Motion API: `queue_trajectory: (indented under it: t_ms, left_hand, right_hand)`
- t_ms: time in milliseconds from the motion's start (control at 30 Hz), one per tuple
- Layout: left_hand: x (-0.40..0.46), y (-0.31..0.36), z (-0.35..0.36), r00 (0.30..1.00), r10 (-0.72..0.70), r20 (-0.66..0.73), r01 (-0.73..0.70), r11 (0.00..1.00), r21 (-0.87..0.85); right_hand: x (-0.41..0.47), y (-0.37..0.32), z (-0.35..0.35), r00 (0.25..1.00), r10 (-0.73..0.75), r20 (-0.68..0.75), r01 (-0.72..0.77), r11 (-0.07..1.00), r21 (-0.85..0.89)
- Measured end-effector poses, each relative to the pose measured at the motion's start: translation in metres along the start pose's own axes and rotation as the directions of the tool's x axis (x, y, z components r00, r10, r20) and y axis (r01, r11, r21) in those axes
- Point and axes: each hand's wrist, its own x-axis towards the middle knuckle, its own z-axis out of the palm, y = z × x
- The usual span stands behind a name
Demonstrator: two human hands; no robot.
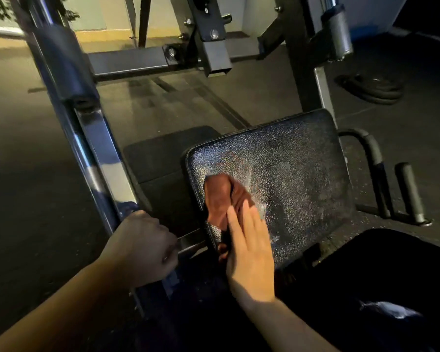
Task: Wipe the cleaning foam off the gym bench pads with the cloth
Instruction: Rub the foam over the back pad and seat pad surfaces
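Note:
A black padded bench pad [295,174] fills the middle right of the head view, its cracked surface shiny with a thin whitish foam film. A brown cloth [221,196] lies crumpled on the pad's near-left part. My right hand [249,247] presses flat on the cloth's lower end with straight fingers. My left hand [145,247] grips a metal bar of the machine frame just left of the pad, fingers curled round it.
A chromed slanted frame post [97,153] with a foam roller runs up the left. A second black pad [163,158] lies lower behind. Black handles [409,194] stand at the right. Coiled cable [371,90] lies on the dark rubber floor. My dark-clothed leg [366,288] is at lower right.

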Motion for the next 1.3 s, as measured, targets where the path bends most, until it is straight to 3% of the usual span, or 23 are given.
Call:
queue_trajectory:
  t_ms: [100,200,433,500,600,733,867,967,1067,1133,1233,1300]
  left_hand:
    - [-0.002,0.002,-0.001,1.000,-0.018,-0.022,0.018,1.000,-0.002]
    - [-0.003,0.004,0.002,0.997,-0.012,-0.083,0.011,1.000,-0.018]
    - [-0.004,-0.003,0.005,0.992,-0.016,-0.124,0.006,0.997,-0.083]
    - [-0.004,-0.003,0.006,0.993,-0.005,-0.116,-0.008,0.994,-0.106]
    - [-0.003,-0.003,0.006,0.994,-0.004,-0.111,-0.011,0.991,-0.135]
    - [-0.003,-0.003,0.003,0.994,-0.004,-0.108,-0.009,0.992,-0.124]
    - [-0.003,-0.002,0.004,0.997,-0.011,-0.076,0.006,0.998,-0.065]
    - [-0.002,0.001,0.001,0.998,-0.043,-0.037,0.041,0.998,-0.041]
    - [-0.003,0.005,-0.004,0.997,-0.082,-0.009,0.082,0.996,-0.027]
    - [-0.003,0.006,-0.004,0.995,-0.100,-0.028,0.099,0.994,-0.044]
    - [-0.005,0.004,-0.001,0.992,-0.103,-0.068,0.097,0.992,-0.087]
    - [-0.005,0.002,0.002,0.992,-0.078,-0.101,0.069,0.993,-0.091]
  right_hand:
    - [-0.014,-0.007,-0.003,0.998,0.020,0.062,-0.016,0.998,-0.063]
    - [0.017,-0.013,-0.002,1.000,0.006,0.024,-0.005,0.999,-0.045]
    - [0.116,0.009,-0.004,0.974,-0.205,-0.097,0.204,0.979,-0.028]
    - [0.143,0.038,-0.007,0.985,-0.082,-0.153,0.075,0.996,-0.051]
    - [0.167,0.070,-0.011,0.943,0.251,-0.218,-0.253,0.967,0.021]
    - [0.148,0.052,-0.004,0.907,0.331,-0.259,-0.312,0.943,0.113]
    - [0.078,0.012,0.003,0.959,0.188,-0.212,-0.160,0.977,0.142]
    - [0.016,-0.014,0.010,0.998,-0.032,-0.059,0.032,0.999,-0.007]
    - [-0.004,-0.005,0.010,0.965,-0.258,0.053,0.258,0.966,0.003]
    - [0.012,0.011,0.007,0.957,-0.286,0.035,0.285,0.958,0.041]
    - [0.060,0.039,0.002,0.988,-0.061,-0.139,0.072,0.995,0.073]
    - [0.099,0.069,-0.001,0.963,0.141,-0.229,-0.128,0.989,0.070]
